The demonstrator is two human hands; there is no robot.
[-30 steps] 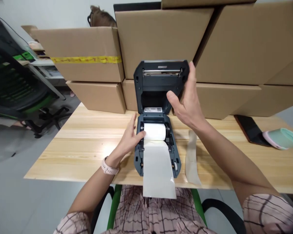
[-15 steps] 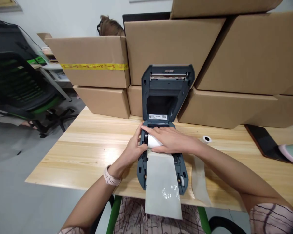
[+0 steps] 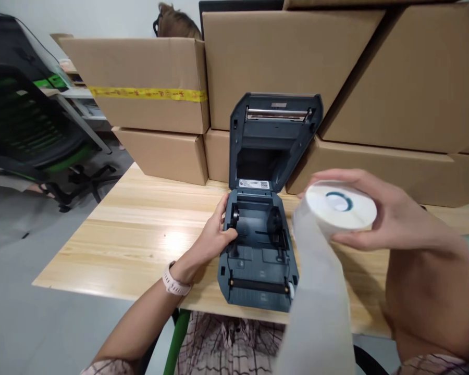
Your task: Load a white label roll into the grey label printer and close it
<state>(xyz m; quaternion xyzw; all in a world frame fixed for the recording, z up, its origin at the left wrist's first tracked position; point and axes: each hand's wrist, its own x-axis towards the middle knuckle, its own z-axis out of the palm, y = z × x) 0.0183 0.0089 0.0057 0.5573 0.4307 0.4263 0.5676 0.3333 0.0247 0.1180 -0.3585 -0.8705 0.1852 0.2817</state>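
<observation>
A dark grey label printer point(image 3: 254, 255) stands on the table with its lid point(image 3: 271, 138) raised, and its roll compartment is bare between two black roll holders. My left hand point(image 3: 216, 233) grips the printer's left side, thumb over the inner edge and fingers along the outside. Above the table to the right of the printer, my right hand point(image 3: 398, 213) holds a white label roll point(image 3: 354, 212) by its rim, its core facing up. A long pale strip from the roll hangs down past the printer's right side, slightly blurred.
Cardboard boxes point(image 3: 289, 65) are stacked along the back of the wooden table point(image 3: 113, 239). A person's head point(image 3: 177, 22) shows behind them. On the left is a black and green office chair point(image 3: 35, 140).
The label roll has come out of the printer, lifted up and to the right in my right hand with its strip trailing. My left hand stays on the printer's left side.
</observation>
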